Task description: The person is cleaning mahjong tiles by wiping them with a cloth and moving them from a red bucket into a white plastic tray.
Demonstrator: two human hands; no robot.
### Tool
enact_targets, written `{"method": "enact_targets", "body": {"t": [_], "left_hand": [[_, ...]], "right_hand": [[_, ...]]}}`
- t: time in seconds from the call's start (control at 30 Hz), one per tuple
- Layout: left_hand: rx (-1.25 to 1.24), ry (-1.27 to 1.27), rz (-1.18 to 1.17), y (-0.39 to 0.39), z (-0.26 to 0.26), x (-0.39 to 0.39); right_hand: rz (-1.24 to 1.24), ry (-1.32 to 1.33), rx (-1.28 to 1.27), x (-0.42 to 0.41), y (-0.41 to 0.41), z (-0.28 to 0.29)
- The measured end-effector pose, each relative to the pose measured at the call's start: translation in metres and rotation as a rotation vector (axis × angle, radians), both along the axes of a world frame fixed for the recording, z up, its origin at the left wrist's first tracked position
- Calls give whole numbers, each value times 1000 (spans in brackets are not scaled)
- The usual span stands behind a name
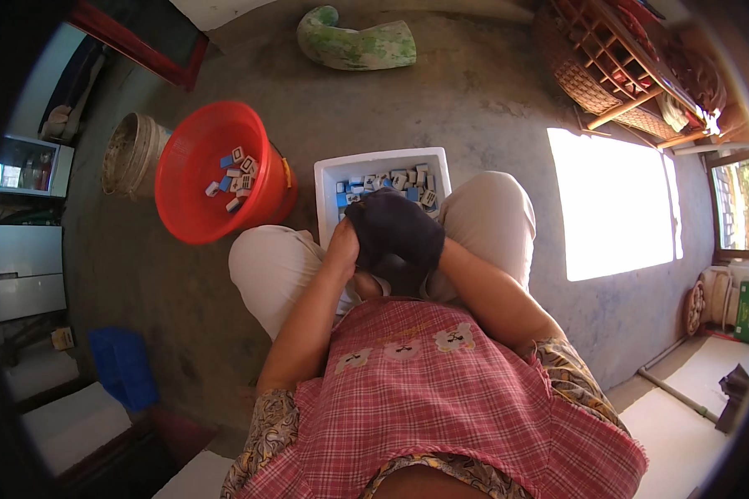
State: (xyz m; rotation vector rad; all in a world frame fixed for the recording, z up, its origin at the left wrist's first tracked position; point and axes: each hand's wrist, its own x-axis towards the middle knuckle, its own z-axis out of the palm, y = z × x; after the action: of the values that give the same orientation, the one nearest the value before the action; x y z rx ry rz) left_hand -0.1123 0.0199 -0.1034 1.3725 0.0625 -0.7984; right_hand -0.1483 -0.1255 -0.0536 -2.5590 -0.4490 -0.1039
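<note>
A dark cloth (399, 227) covers most of both my hands, which are close together over the near part of a white foam box (384, 155). My left hand (344, 240) shows mostly at the wrist, against the cloth's left side. The fingers of my right hand (434, 246) are hidden by the cloth too. Blue-and-white mahjong tiles (399, 181) lie jumbled in the box, just beyond the cloth. To the left, a tilted red plastic bucket (190, 156) holds several more mahjong tiles (244, 181).
A dirty pail (134, 153) stands left of the red bucket. A large green curved gourd (359, 47) lies on the floor ahead. Wicker and cane furniture (605, 75) is at the upper right, a blue plastic container (123, 368) at the lower left. My knees flank the foam box.
</note>
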Motion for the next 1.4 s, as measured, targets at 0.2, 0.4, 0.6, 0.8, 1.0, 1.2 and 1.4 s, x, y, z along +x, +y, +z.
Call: {"method": "enact_targets", "body": {"t": [0.2,0.4,0.6,0.8,1.0,1.2,1.4], "left_hand": [[-134,93,-114,2,3,-4],[-124,78,-76,4,-3,-4],[-202,153,7,2,3,1],[-174,95,-12,8,-3,2],[-185,134,-54,1,5,-4],[-194,104,-67,1,-5,-4],[-156,63,-94,9,-15,0]], "right_hand": [[-302,-209,265,-13,-5,-49],[-277,-259,246,-13,-6,-34],[-164,-20,158,1,-4,-1],[16,-90,-86,2,-6,-7],[-276,-301,197,-9,-8,-46],[-255,-142,65,-8,-13,-48],[-272,-345,151,-8,-12,-47]]}}
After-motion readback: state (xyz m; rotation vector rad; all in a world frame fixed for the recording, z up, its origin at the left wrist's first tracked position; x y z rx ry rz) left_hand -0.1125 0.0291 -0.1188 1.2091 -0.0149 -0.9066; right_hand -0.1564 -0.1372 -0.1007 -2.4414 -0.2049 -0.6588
